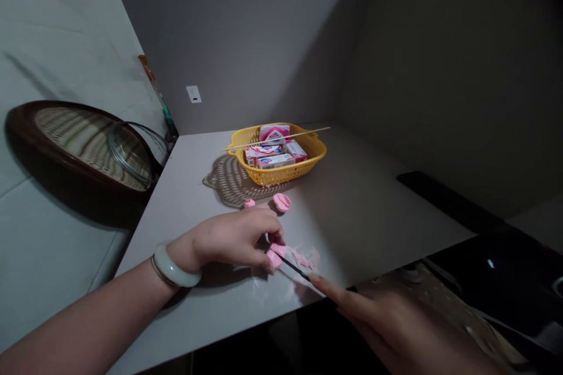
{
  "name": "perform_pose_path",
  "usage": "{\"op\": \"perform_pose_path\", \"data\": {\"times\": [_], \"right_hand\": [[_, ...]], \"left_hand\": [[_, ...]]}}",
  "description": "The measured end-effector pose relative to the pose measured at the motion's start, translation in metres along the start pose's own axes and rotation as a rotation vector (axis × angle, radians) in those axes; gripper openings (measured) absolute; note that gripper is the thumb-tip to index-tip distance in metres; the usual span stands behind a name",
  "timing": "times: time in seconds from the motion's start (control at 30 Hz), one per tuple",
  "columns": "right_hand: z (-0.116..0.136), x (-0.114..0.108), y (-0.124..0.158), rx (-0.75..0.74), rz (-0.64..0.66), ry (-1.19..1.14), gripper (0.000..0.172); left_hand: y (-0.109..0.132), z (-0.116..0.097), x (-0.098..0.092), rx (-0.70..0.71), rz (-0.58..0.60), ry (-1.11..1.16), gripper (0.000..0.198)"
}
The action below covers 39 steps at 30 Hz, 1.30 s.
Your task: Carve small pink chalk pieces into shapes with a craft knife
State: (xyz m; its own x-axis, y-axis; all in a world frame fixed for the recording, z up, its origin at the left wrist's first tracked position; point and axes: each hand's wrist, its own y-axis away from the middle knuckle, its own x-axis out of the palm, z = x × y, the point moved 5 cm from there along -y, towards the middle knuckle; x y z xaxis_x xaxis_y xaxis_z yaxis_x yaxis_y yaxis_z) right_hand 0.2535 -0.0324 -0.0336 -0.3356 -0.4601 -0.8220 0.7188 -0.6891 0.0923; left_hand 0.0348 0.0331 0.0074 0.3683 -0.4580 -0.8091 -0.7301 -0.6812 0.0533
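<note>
My left hand (pixel 246 237), with a pale bangle (pixel 172 268) on its wrist, pinches a pink lump (pixel 275 256) that looks like soap or clay. The lump is held low over the table near its front edge. In my right hand (pixel 373 310) is a thin dark knife (pixel 294 268), its tip against the lump and my index finger stretched along it. The handle is hidden in the hand. Beyond the left hand lie a small pink piece (pixel 249 203) and a larger rounded pink piece (pixel 282 203) with a grooved face. Pink scraps (pixel 303 260) lie on clear film beside the blade.
A yellow basket (pixel 281 176) with several pink-and-white boxes stands near the back wall, a thin stick (pixel 277 139) across its rim. An oval brown-framed object (pixel 65 146) leans at the left. A dark flat object (pixel 440 199) lies along the table's right side.
</note>
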Motion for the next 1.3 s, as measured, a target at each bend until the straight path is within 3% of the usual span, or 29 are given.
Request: {"op": "perform_pose_path", "data": {"times": [0.13, 0.33, 0.47, 0.57, 0.77, 1.03, 1.2, 1.3], "right_hand": [[0.011, 0.008, -0.020, -0.022, -0.083, 0.142, 0.084], [-0.011, 0.008, 0.004, -0.025, -0.004, -0.035, 0.075], [0.003, 0.007, -0.005, -0.001, -0.007, 0.056, 0.073], [0.018, 0.005, -0.021, 0.009, -0.007, 0.210, 0.085], [-0.001, 0.001, -0.001, -0.008, 0.086, 0.101, 0.075], [0.014, 0.005, -0.019, -0.020, -0.016, 0.209, 0.086], [-0.005, -0.008, 0.009, -0.024, -0.013, 0.130, 0.079], [-0.005, -0.004, 0.008, -0.008, -0.004, 0.164, 0.076]], "left_hand": [[0.001, 0.000, -0.002, 0.006, -0.014, -0.016, 0.025], [0.000, 0.000, -0.002, 0.012, 0.015, -0.018, 0.032], [0.000, 0.000, -0.001, 0.007, -0.007, -0.015, 0.027], [0.000, 0.002, 0.000, -0.004, -0.003, -0.002, 0.030], [0.001, 0.000, 0.001, 0.030, 0.026, 0.019, 0.031], [0.001, 0.000, 0.000, 0.012, -0.007, -0.008, 0.026], [0.001, 0.000, 0.001, 0.035, 0.019, 0.020, 0.031], [0.001, -0.001, 0.000, 0.026, 0.008, 0.009, 0.026]]}}
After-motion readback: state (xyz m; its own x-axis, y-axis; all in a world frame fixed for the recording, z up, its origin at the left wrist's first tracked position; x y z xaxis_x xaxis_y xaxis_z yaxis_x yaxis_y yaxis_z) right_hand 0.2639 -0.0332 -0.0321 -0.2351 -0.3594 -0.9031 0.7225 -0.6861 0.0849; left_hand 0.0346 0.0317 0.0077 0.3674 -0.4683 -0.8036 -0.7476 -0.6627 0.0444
